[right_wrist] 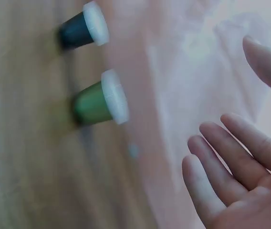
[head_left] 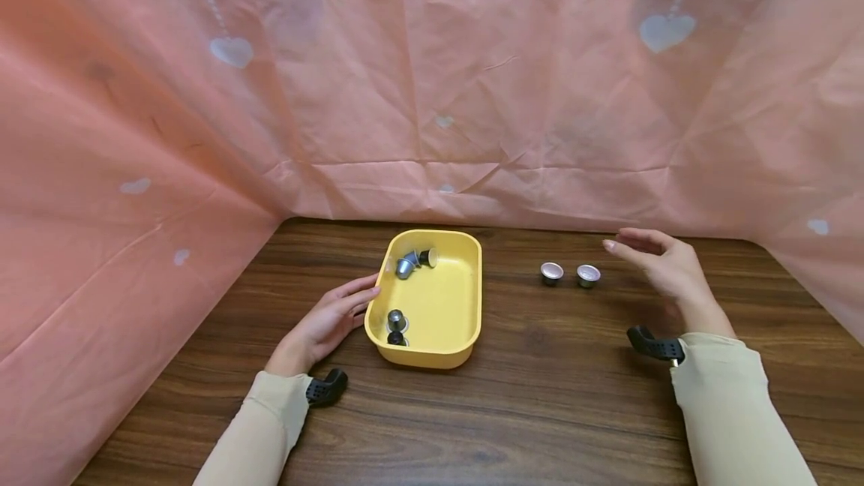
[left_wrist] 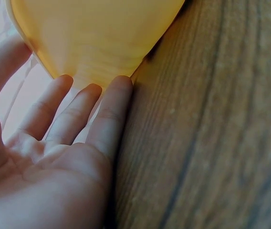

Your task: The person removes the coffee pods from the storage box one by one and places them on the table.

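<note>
Wooden tabletop (head_left: 540, 411) supports a yellow tray (head_left: 445, 291), with two capsules (head_left: 587, 277) to its right, the left hand (head_left: 332, 319), fingers spread, against its left side, and, farther right, the empty, half-spread right hand (head_left: 675, 274), which should pinch rims gently.

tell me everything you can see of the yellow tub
The yellow tub looks like smooth plastic: open-topped, longer than wide, with rounded corners. It stands upright on the wood-grain table, holding several small capsules along its left side, with much of its floor bare. The left hand touches its outer left wall.
</note>
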The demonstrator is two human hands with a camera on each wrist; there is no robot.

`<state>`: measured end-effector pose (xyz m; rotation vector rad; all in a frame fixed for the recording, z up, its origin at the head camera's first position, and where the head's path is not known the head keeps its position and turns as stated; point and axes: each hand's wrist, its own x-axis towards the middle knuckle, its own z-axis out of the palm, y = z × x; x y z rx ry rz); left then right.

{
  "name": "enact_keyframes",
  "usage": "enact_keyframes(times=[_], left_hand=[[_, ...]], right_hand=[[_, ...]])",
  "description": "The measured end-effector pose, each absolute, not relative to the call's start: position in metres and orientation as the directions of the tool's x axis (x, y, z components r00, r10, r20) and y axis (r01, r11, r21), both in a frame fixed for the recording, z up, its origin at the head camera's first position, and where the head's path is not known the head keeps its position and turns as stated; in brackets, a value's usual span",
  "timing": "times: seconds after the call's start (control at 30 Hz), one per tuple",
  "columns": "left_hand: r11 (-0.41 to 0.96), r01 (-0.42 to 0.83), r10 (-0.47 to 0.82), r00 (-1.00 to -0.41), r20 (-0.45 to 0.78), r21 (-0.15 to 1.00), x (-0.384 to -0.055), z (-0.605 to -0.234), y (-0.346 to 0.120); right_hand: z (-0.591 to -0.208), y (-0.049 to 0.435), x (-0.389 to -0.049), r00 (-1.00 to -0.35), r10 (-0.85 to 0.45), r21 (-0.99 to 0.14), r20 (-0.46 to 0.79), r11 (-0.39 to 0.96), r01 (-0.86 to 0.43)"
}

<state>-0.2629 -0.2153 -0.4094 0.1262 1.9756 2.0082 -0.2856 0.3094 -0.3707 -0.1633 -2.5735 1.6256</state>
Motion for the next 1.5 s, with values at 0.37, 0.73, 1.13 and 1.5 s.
enact_keyframes(times=[0.37,0.73,1.13,1.5], left_hand=[[0.011,-0.162,0.278,-0.947,-0.158,0.987,-0.264,-0.409,-0.216],[0.01,-0.162,0.273,-0.949,-0.159,0.987,-0.261,-0.409,-0.217],[0.012,-0.148,0.277,-0.95,-0.145,0.989,-0.264,-0.408,-0.215],[0.015,-0.124,0.28,-0.952,-0.124,0.992,-0.266,-0.404,-0.219]], right_hand=[[-0.353,0.309,-0.285,-0.995,0.094,-0.981,0.039,0.195,-0.02],[-0.36,0.301,-0.289,-0.999,0.04,-0.967,0.022,0.255,-0.011],[-0.359,0.284,-0.291,-0.997,0.012,-0.961,0.073,0.267,-0.067],[-0.343,0.231,-0.302,-0.996,-0.026,-0.986,0.085,0.138,-0.088]])
